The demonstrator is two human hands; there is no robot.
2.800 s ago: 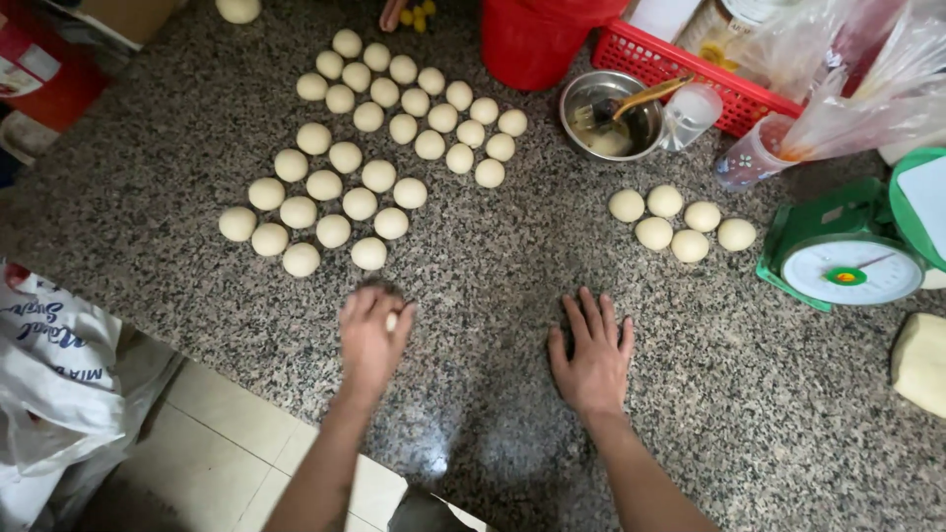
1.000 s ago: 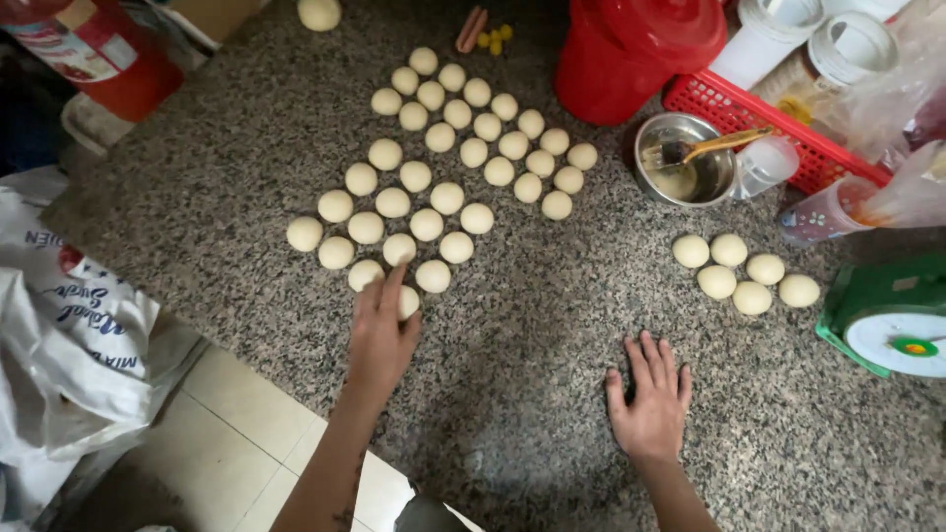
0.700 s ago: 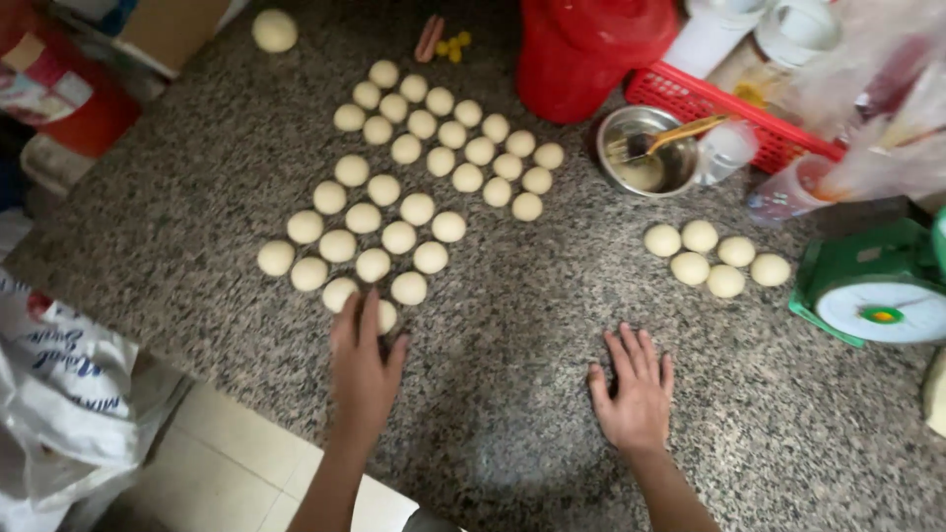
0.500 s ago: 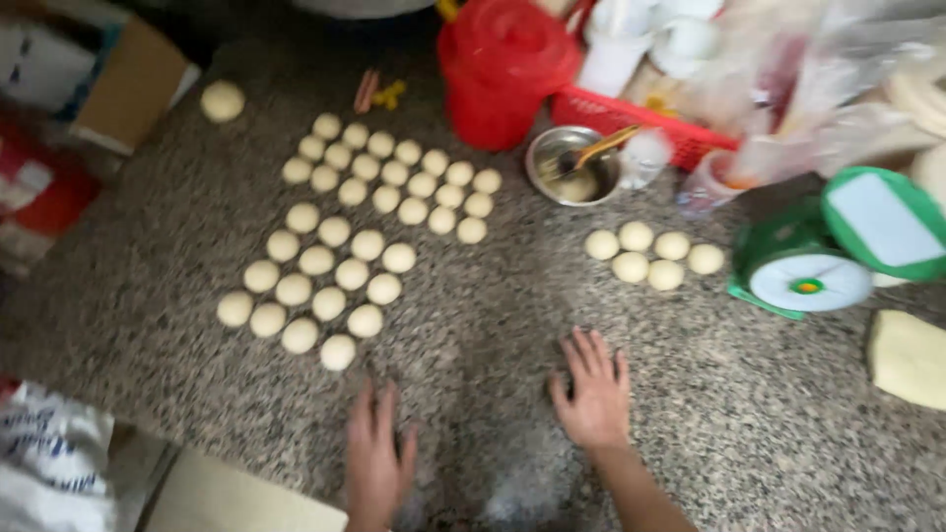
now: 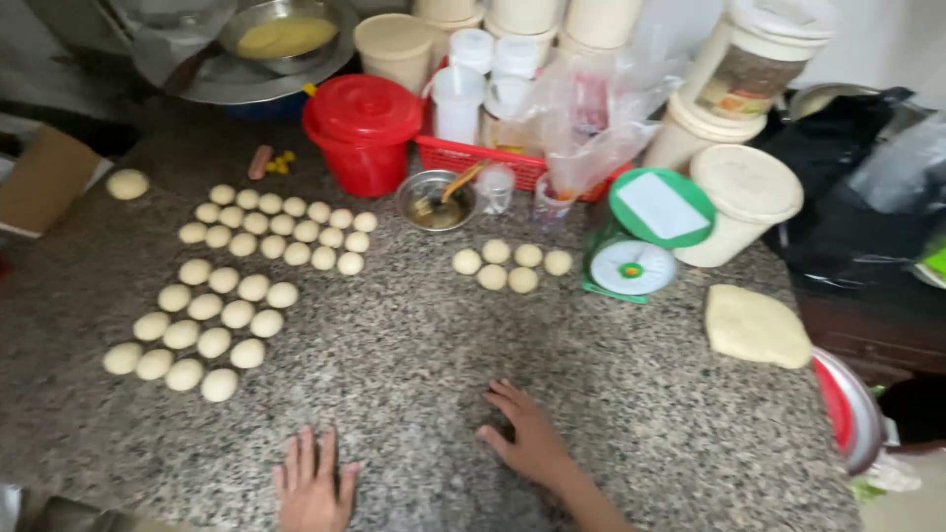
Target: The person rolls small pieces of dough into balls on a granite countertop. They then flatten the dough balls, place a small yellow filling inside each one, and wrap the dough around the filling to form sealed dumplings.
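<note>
Both hands empty, flat on the granite bench (image 5: pixel 631 394): left hand (image 5: pixel 313 485) and right hand (image 5: pixel 532 438), fingers spread. Dough balls (image 5: pixel 202 330) sit in rows, upper left of your left hand. Between portions, likely. Dough slab (image 5: pixel 756 326) lies far right; the next reach goes there.

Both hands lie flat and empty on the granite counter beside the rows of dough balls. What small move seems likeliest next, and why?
Probably the right hand reaches right to the flat pale dough slab to pull off a piece: both it and the left hand are empty, and only raw dough remains unshaped.
</note>
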